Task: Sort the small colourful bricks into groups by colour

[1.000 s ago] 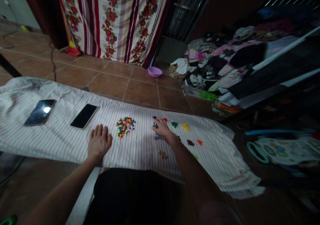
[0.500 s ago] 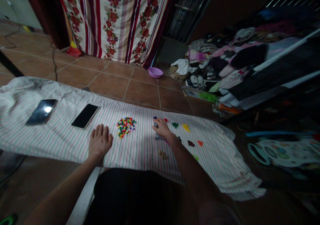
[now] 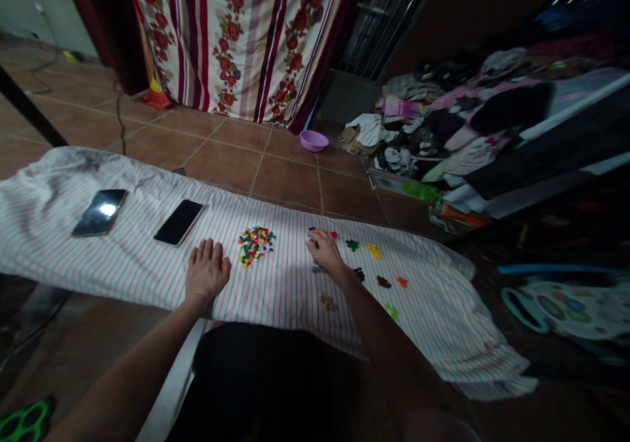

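Observation:
My left hand [image 3: 207,273] lies flat and open on a striped cloth [image 3: 123,258], just left of a mixed pile of small coloured pieces [image 3: 256,243]. My right hand [image 3: 323,250] rests palm down further right, its fingertips on a small blue group of pieces; I cannot see whether they pinch one. Around it lie small sorted groups: red [image 3: 334,235], green [image 3: 352,244], yellow [image 3: 375,251], dark [image 3: 359,274], brown [image 3: 383,282], orange [image 3: 402,282] and light green [image 3: 392,311].
Two dark phones [image 3: 179,221] [image 3: 100,203] lie on the cloth at the left. Beyond is a tiled floor [image 3: 290,180] with a purple bowl [image 3: 314,140], a flowered curtain [image 3: 241,35] and a heap of clothes [image 3: 443,127] at the right.
The view has shifted slightly; both hands stay where they were on the cloth, the right at the blue pieces.

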### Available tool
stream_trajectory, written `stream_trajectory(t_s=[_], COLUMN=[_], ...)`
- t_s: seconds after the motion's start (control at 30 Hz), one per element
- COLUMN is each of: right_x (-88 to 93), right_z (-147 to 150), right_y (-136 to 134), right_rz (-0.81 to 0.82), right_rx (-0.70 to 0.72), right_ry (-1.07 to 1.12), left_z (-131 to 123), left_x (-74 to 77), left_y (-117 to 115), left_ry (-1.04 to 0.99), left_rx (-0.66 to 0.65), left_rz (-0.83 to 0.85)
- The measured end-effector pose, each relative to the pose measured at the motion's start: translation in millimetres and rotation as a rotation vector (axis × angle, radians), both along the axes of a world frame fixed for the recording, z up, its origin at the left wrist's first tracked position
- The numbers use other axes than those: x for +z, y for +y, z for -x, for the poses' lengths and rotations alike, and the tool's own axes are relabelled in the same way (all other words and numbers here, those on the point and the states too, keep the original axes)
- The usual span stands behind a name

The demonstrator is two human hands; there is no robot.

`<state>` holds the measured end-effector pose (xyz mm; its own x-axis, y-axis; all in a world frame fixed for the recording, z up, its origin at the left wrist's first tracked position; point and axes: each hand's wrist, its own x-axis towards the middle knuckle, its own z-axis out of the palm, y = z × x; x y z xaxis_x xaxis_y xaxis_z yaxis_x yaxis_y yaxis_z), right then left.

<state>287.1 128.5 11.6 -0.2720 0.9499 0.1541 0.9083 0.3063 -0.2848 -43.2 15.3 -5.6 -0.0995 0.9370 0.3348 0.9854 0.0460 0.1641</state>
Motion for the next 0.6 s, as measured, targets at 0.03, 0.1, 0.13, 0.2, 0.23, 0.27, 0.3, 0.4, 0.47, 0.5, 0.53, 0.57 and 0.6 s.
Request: stream_trajectory(t_s=[0.03,0.1,0.13,0.2,0.23,0.27,0.3,0.4,0.47,0.5,0.53,0.57,0.6], right_x=[1.2,2.8,3.0,1.6,0.0,-2.1,-4.5,-12.5,-17.0,-18.5,-19.6,-20.1,-20.2], right_z=[4,13,19,33,41,49,57,80,92,97,100,104,106], right_y=[-1,-5,-7,-11,-14,-17,-20,-28,-33,-35,-36,-38,-39], right_rz=[-0.013,-0.019,-0.014,0.006,0.021,0.035,0.049,0.083,0.102,0.111,0.117,0.123,0.127], right_rx=[0.012,0.05,0.072,0.12,0.143,0.162,0.176,0.187,0.182,0.18,0.176,0.169,0.161], right_ry=[0.01,0.027,0.035,0.058,0.075,0.096,0.119,0.17,0.177,0.176,0.174,0.172,0.171], left_z=[0,0,0,0,0,-1,-1,0,0,1,1,1,1], left_x=[0.4,1.4,2.1,3.2,3.5,3.4,3.1,0.7,-0.8,-1.1,-1.1,-0.9,-0.6], left_y=[0,0,0,-1,-1,-1,-1,-1,-1,-1,-1,-1,-1], left_ry=[-0.006,-0.018,-0.026,-0.043,-0.05,-0.053,-0.052,-0.038,-0.033,-0.029,-0.024,-0.017,-0.01], left_rx=[0.0,-0.005,-0.007,-0.011,-0.012,-0.012,-0.012,-0.013,-0.017,-0.018,-0.019,-0.019,-0.019], left_rz=[0.004,0.012,0.014,0.017,0.017,0.018,0.016,0.012,0.009,0.006,0.004,0.003,0.005])
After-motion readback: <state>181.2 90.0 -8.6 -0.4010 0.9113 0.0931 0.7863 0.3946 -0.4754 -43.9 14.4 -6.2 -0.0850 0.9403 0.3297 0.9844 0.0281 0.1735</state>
